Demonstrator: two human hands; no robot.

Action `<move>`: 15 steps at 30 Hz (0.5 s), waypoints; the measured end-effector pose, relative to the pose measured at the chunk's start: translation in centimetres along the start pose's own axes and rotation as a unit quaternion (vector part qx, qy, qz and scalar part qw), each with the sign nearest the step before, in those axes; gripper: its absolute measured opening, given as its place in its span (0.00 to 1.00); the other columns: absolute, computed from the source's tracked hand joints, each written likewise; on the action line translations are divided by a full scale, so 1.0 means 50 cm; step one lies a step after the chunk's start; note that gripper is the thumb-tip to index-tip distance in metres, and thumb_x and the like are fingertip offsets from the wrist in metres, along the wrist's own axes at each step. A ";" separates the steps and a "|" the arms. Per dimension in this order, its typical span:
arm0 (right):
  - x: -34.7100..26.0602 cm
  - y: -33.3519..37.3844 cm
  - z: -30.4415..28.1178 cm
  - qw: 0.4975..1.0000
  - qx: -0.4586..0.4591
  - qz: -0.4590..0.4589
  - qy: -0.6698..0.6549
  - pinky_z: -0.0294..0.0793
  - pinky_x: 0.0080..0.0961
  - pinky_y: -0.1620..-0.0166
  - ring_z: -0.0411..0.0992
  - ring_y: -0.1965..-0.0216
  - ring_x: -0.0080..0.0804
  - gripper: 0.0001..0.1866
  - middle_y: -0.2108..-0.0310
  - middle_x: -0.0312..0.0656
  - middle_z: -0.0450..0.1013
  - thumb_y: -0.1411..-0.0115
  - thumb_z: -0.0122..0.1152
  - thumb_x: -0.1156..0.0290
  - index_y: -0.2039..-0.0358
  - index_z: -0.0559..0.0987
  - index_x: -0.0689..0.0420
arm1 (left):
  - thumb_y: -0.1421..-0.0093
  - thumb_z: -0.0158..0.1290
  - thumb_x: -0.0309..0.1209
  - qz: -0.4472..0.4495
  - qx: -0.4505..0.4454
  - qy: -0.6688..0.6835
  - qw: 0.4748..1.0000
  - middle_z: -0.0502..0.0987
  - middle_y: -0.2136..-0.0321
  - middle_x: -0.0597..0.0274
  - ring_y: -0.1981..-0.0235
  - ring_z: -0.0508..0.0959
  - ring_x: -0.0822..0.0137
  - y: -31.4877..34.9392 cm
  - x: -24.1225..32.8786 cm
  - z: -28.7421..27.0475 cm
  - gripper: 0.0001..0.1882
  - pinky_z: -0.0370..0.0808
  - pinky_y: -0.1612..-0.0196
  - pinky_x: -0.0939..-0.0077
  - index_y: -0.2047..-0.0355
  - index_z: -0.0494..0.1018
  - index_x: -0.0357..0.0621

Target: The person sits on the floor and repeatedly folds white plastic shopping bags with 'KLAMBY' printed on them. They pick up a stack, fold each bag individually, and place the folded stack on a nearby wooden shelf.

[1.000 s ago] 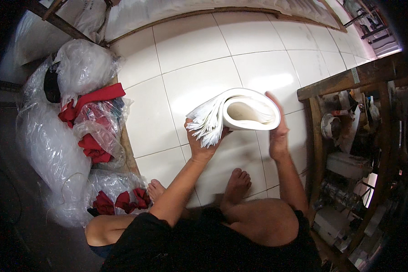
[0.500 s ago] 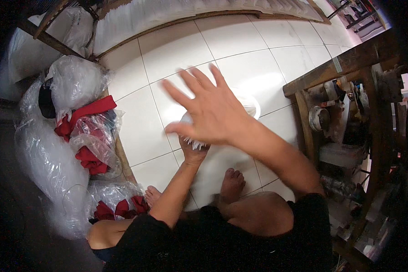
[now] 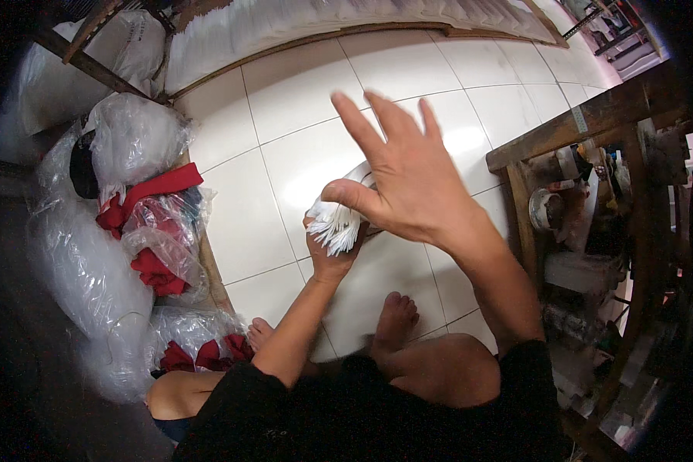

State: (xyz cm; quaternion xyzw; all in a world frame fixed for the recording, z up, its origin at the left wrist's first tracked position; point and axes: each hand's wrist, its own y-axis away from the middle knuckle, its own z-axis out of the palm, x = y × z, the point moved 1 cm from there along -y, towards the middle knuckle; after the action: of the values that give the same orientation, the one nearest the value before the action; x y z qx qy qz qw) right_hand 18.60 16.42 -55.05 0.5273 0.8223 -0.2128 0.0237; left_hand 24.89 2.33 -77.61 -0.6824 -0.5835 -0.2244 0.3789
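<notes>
My left hand (image 3: 329, 260) is wrapped round a bundle of thin white strips (image 3: 336, 228). Their layered, uneven ends fan out toward me, and the bundle's far part curves away under my other hand. Whether the strips are paper or plastic I cannot make out. Above and just right of the bundle, my right hand (image 3: 414, 183) is spread, fingers apart and slightly blurred, with nothing in it. It hides part of the bundle.
Clear plastic bags (image 3: 92, 285) and red cloth (image 3: 162, 187) lie along the left. A wooden rack (image 3: 577, 115) crowded with items stands on the right. Stacked translucent sheets (image 3: 316, 19) line the far side. White floor tiles (image 3: 231, 196) spread between, with my bare foot (image 3: 396, 316) on them.
My right hand has moved right and its fingers now point more upward, uncovering more of the white bundle. My left hand keeps its hold, and the strips' ends show more clearly.
</notes>
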 end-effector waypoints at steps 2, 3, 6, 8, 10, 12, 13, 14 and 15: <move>-0.023 -0.025 -0.048 0.999 0.046 -0.020 -0.009 0.48 0.66 0.37 0.60 0.39 0.58 0.49 0.41 0.66 0.61 0.45 0.47 0.29 0.33 0.59 0.51 | 0.52 0.68 0.43 0.058 -0.020 -0.061 0.996 0.77 0.58 0.57 0.56 0.75 0.56 0.000 -0.010 -0.002 0.30 0.65 0.48 0.61 0.53 0.71 0.44; -0.035 -0.029 -0.069 0.997 0.069 -0.023 -0.010 0.47 0.66 0.37 0.60 0.39 0.58 0.48 0.42 0.66 0.61 0.45 0.47 0.29 0.33 0.60 0.51 | 0.52 0.68 0.43 0.035 -0.032 -0.011 0.999 0.76 0.57 0.56 0.55 0.73 0.56 0.001 -0.023 0.015 0.30 0.65 0.49 0.59 0.53 0.71 0.44; -0.033 -0.019 0.027 0.999 0.015 -0.034 0.015 0.48 0.67 0.38 0.61 0.41 0.59 0.48 0.43 0.65 0.62 0.45 0.46 0.28 0.34 0.62 0.51 | 0.52 0.67 0.42 -0.108 -0.054 0.204 0.971 0.76 0.58 0.55 0.51 0.71 0.55 0.021 -0.045 0.031 0.30 0.65 0.50 0.56 0.53 0.70 0.44; -0.049 -0.033 -0.044 0.995 0.079 -0.055 -0.012 0.48 0.67 0.38 0.61 0.41 0.58 0.47 0.43 0.65 0.63 0.45 0.46 0.28 0.35 0.64 0.52 | 0.52 0.68 0.42 -0.057 -0.008 0.155 0.986 0.76 0.60 0.55 0.53 0.72 0.54 0.013 -0.037 0.012 0.30 0.67 0.51 0.56 0.53 0.70 0.44; -0.051 -0.018 -0.035 0.998 0.045 -0.039 -0.029 0.48 0.67 0.38 0.62 0.42 0.59 0.47 0.44 0.65 0.63 0.45 0.46 0.29 0.35 0.64 0.52 | 0.52 0.67 0.42 -0.004 -0.005 0.069 0.998 0.76 0.61 0.56 0.54 0.73 0.54 0.045 -0.052 0.009 0.29 0.68 0.52 0.56 0.54 0.70 0.44; -0.013 -0.003 0.056 0.998 -0.064 -0.003 -0.009 0.48 0.67 0.38 0.62 0.42 0.60 0.48 0.44 0.66 0.63 0.46 0.48 0.29 0.35 0.63 0.51 | 0.51 0.66 0.42 -0.008 -0.026 0.102 0.994 0.76 0.61 0.57 0.55 0.74 0.54 0.031 -0.064 0.045 0.27 0.68 0.53 0.55 0.54 0.71 0.44; -0.014 -0.003 0.052 0.999 0.008 -0.033 0.016 0.48 0.67 0.38 0.62 0.41 0.60 0.49 0.43 0.66 0.62 0.46 0.48 0.29 0.33 0.60 0.50 | 0.50 0.66 0.42 -0.003 -0.032 0.102 0.994 0.76 0.60 0.57 0.54 0.74 0.54 0.022 -0.060 0.055 0.26 0.69 0.54 0.54 0.54 0.71 0.45; -0.019 -0.004 0.032 0.999 0.025 -0.034 0.018 0.47 0.67 0.38 0.61 0.40 0.60 0.49 0.42 0.66 0.62 0.46 0.48 0.29 0.33 0.59 0.51 | 0.49 0.65 0.42 0.019 -0.034 0.059 0.998 0.76 0.60 0.57 0.54 0.74 0.54 0.010 -0.036 0.038 0.26 0.68 0.54 0.53 0.54 0.71 0.45; -0.036 -0.009 -0.008 0.999 0.039 -0.031 0.010 0.47 0.67 0.38 0.61 0.40 0.59 0.49 0.42 0.67 0.61 0.46 0.48 0.29 0.33 0.59 0.51 | 0.49 0.65 0.43 0.035 -0.042 0.008 0.998 0.76 0.59 0.57 0.54 0.74 0.54 0.009 -0.016 0.006 0.25 0.68 0.54 0.52 0.54 0.72 0.46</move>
State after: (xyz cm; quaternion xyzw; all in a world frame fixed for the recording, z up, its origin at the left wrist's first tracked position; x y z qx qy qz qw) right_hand 19.07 14.88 -54.07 0.5046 0.8292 -0.2401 -0.0117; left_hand 25.13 2.05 -78.50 -0.7159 -0.5459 -0.2406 0.3628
